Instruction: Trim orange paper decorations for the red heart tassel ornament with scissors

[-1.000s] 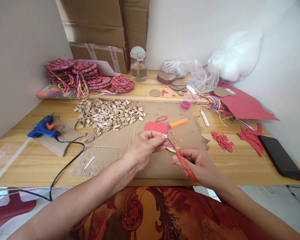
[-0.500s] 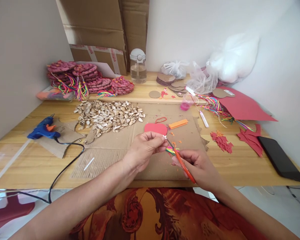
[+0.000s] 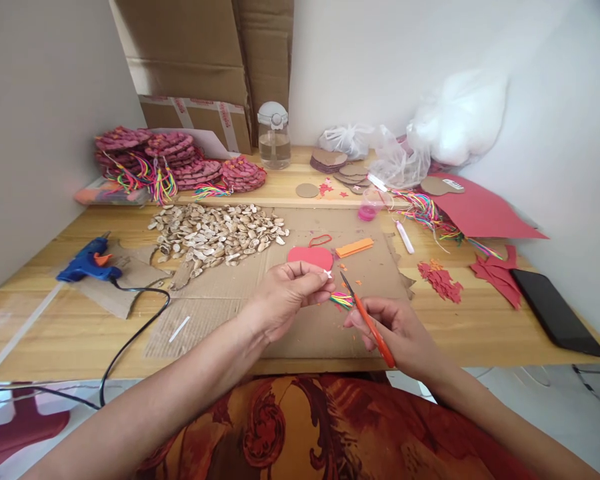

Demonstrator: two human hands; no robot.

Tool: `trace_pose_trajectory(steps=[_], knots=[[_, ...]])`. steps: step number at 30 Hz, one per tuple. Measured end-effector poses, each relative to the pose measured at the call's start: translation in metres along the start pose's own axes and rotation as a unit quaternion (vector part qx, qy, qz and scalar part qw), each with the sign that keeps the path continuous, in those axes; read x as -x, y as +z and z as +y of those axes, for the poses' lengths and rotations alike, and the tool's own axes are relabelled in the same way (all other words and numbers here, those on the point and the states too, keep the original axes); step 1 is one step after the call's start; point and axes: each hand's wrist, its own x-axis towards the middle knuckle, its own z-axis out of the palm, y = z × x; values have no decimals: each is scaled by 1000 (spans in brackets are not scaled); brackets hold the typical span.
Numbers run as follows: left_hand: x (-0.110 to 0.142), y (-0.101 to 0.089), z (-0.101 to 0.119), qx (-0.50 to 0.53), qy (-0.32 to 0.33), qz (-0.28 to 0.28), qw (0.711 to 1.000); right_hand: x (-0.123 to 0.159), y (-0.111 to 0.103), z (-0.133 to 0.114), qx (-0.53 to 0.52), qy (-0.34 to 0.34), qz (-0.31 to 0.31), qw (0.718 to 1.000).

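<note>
Between the thumb and fingertips of my left hand is a small white paper piece, with pointed ends showing. My right hand grips orange-handled scissors, whose dark blades point up and left, a short way from the paper piece. A red rounded card shape lies just beyond my left hand, with a red cord loop above it. Colourful strings lie between the hands, partly hidden by my left fingers. Nearby are a folded orange strip and tiny orange scraps on the cardboard sheet.
Peanut shells cover the cardboard's left part. A blue glue gun with a black cable lies farther left. Red paper scraps and a phone are at right. A water bottle stands behind, near stacked woven pieces.
The scissors have drawn back right and slightly down, so their blades are now apart from the white paper piece. My left hand still pinches it. The whole view has shifted slightly.
</note>
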Motion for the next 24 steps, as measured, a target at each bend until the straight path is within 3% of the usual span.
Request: trace_pose_trajectory(steps=[9, 24], knots=[[4, 19, -13, 62, 40, 42, 996, -4, 21, -6, -61, -7, 32, 998], [1, 24, -13, 70, 53, 61, 994, -9, 20, 1, -41, -12, 43, 998]])
